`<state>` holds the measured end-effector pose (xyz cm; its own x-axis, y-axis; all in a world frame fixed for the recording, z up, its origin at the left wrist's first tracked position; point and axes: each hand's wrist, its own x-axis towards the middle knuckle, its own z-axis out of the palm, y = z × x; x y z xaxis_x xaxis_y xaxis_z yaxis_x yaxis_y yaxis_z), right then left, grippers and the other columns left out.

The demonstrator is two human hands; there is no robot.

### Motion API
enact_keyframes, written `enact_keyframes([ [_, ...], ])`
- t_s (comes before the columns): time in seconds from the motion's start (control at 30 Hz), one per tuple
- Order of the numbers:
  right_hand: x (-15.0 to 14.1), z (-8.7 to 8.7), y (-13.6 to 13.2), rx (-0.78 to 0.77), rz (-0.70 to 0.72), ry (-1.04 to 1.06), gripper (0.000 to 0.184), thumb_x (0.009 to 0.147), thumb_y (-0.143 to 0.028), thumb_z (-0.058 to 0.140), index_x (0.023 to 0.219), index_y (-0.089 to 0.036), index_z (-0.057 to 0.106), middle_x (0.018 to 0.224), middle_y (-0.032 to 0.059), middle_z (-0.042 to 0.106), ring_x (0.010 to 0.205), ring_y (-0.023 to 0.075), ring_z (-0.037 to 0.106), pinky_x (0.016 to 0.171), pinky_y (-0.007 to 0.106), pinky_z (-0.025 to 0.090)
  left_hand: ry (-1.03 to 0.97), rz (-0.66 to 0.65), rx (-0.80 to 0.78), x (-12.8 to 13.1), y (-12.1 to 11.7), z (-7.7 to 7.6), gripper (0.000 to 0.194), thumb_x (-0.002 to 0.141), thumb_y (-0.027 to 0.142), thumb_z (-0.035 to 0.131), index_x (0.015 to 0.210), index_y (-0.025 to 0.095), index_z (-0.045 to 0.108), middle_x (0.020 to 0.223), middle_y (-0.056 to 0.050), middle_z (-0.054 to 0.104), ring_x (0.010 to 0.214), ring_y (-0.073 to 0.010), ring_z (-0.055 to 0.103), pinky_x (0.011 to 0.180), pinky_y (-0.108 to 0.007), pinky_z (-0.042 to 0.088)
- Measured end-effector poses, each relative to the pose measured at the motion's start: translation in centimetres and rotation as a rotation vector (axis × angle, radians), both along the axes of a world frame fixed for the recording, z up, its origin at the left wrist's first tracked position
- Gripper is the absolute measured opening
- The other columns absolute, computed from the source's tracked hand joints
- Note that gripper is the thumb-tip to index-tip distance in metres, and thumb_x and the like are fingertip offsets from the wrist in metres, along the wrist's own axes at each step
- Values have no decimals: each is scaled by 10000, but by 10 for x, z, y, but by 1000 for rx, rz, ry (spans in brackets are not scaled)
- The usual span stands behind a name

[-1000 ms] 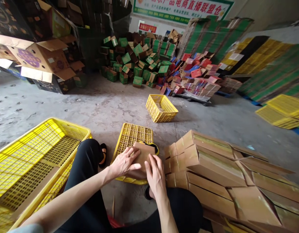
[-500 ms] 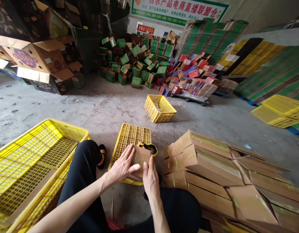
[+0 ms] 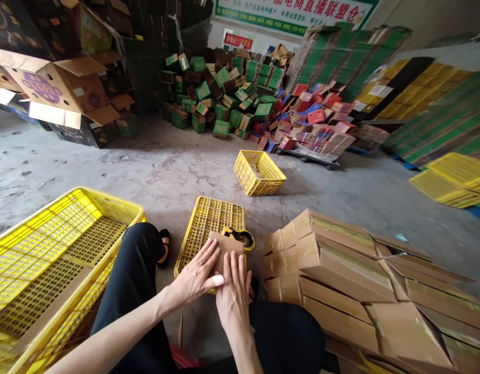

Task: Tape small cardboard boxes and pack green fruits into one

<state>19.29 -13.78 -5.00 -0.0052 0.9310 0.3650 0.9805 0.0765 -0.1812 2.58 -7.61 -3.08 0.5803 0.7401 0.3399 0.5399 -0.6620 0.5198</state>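
A small brown cardboard piece (image 3: 226,244), perhaps a flat box, rests on an upturned yellow plastic crate (image 3: 199,223) between my knees. My left hand (image 3: 197,272) lies on its left side with the fingers stretched out. Flat across its near right part is my right hand (image 3: 232,288), fingers extended, the two hands almost meeting at the thumb. Both palms cover much of the cardboard's near side. Just beyond its far right corner sits a yellow and black tape dispenser (image 3: 240,236) on the crate, touched by neither hand.
To my right is a stack of folded cardboard boxes (image 3: 341,259). A large yellow crate (image 3: 80,249) with a cardboard strip in it stands at my left. Ahead is a smaller yellow crate (image 3: 259,174). Green boxes (image 3: 220,104) and red boxes (image 3: 314,117) lie piled farther back.
My right hand has moved from the cardboard's right edge onto its top and now lies flat. The left hand stays almost in place. The view has shifted slightly.
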Motion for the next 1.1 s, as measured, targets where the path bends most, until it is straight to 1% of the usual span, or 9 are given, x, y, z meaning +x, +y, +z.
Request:
enact_keyframes([
  [0.07,-3,9,-5,-5,29,-26,661,1116,-343,330,1728,-269,90,1695,152,411,1594,391,330,1246,736,232,-32,-5,-30,-3,4,-3,821,1071,668,353,1713,180,195,1750,-174,229,1638,-326,147,1290,-541,346],
  [0.13,-3,18,-9,-3,75,-47,680,1112,-402,383,1726,-261,126,1703,159,390,1588,403,341,1249,743,217,-44,2,-50,-7,8,-4,820,1074,661,355,1719,194,160,1757,-165,204,1639,-321,139,1291,-538,345],
  [0.27,7,30,-13,-8,174,-60,689,1094,-488,451,1710,-266,236,1701,157,397,1560,397,399,1225,681,350,-45,13,-59,-16,9,-3,814,1071,664,360,1726,244,120,1767,-135,180,1623,-296,229,1287,-484,367],
  [0.43,15,34,-9,9,263,-36,576,1108,-387,468,1663,-262,379,1611,119,543,1489,349,521,1195,587,465,-1,43,-52,-15,11,1,820,1063,685,361,1720,234,169,1755,-140,219,1582,-285,350,1262,-427,410],
  [0.6,14,42,-5,23,358,-8,512,1102,-291,480,1614,-268,470,1532,70,631,1469,313,550,1171,530,524,29,2,23,-5,18,1,870,1031,710,426,1713,217,207,1724,-156,312,1619,-346,206,1284,-539,359],
  [0.67,15,48,-5,11,370,2,514,1099,-297,490,1612,-271,470,1548,52,617,1488,297,526,1171,506,528,5,-43,32,-7,14,1,850,1043,687,421,1719,234,175,1730,-145,305,1625,-341,172,1284,-553,355],
  [0.77,16,59,-3,-49,357,5,513,1107,-315,465,1618,-272,458,1608,26,553,1488,280,513,1156,476,528,-58,-76,13,-20,2,-1,826,1058,663,394,1725,249,135,1748,-132,264,1624,-314,205,1283,-513,369],
  [0.97,12,75,19,-141,325,-7,488,1123,-340,388,1595,-285,500,1593,14,571,1301,282,621,1026,465,561,-75,-60,0,-43,-21,-9,804,1072,610,450,1726,286,113,1755,-96,260,1605,-292,279,1268,-459,399],
  [1.1,10,77,41,-123,387,-3,487,1131,-341,357,1572,-246,537,1573,21,595,1411,291,553,1143,490,490,-80,-55,7,-42,-24,-10,786,1079,599,445,1725,292,119,1751,-92,274,1600,-286,293,1266,-453,406],
])
